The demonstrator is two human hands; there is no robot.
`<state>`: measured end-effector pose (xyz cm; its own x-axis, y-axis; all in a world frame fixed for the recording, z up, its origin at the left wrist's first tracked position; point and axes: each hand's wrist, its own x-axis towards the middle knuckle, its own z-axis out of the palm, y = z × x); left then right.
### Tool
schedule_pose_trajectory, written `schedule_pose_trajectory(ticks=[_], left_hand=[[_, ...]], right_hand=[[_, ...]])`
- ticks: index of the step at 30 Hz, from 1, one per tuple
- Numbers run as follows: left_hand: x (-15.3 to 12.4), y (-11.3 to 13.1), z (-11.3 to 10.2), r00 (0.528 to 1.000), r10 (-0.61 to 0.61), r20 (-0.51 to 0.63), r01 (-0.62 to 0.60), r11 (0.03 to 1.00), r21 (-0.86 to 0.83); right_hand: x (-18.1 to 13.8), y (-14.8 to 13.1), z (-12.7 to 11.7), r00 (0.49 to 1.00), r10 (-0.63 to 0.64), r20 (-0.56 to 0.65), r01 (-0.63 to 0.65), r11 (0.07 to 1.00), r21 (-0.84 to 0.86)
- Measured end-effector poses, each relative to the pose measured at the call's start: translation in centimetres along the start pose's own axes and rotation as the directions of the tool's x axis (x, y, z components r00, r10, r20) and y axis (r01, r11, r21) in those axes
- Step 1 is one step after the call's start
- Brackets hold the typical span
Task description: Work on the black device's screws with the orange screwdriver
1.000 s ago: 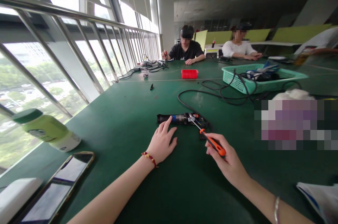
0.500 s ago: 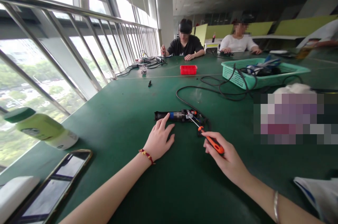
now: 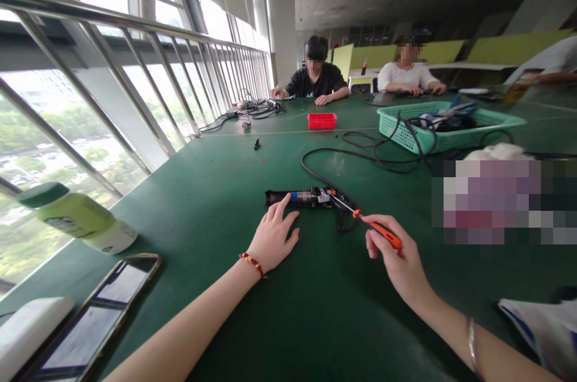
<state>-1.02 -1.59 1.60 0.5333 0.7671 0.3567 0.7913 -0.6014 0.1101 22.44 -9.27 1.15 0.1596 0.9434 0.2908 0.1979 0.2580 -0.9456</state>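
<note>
Two hands: left hand spread flat, one fingertip touching the black tool; right hand grips the orange screwdriver.

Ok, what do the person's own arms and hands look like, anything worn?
Both forearms are bare, with no sleeves or gloves in view. The left hand has a red cord bracelet with gold beads at its wrist. The right hand has a thin silver bangle further up its forearm.

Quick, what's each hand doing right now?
Left hand: open, index fingertip on the black cylindrical device.
Right hand: closed on the orange-handled screwdriver.
</note>
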Motion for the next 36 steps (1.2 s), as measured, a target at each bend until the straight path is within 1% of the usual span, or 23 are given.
schedule_pose_trajectory(ticks=[4,12,19,27,32,34,36], left_hand=[[0.02,0.02,-0.04,1.0,-0.011,0.022,0.01,1.0,0.008],[0.04,-0.07,0.09,1.0,-0.001,0.016,0.001,1.0,0.01],[0.01,-0.05,0.03,1.0,-0.003,0.021,0.003,1.0,0.006],[0.09,0.04,-0.11,0.999,-0.012,0.033,0.012,1.0,-0.002],[0.06,0.06,-0.11,0.999,-0.015,0.028,0.015,1.0,-0.009],[0.03,0.04,-0.08,1.0,-0.013,0.019,0.014,1.0,-0.018],[0.0,0.01,-0.06,1.0,-0.01,0.015,0.01,1.0,-0.021]], right_hand=[[-0.03,0.08,0.06,1.0,0.017,0.012,-0.017,1.0,0.005],[-0.1,-0.14,0.03,0.999,0.038,0.01,-0.038,0.999,0.003],[-0.17,-0.31,0.07,1.0,0.001,-0.013,-0.001,1.0,0.004],[-0.11,-0.08,0.11,0.999,0.049,0.02,-0.05,0.998,0.024],[-0.11,0.0,0.18,0.998,0.032,0.044,-0.035,0.997,0.07],[-0.07,-0.01,0.14,0.999,0.024,0.035,-0.026,0.998,0.061],[0.07,-0.15,-0.03,0.999,0.036,0.0,-0.036,0.999,0.012]])
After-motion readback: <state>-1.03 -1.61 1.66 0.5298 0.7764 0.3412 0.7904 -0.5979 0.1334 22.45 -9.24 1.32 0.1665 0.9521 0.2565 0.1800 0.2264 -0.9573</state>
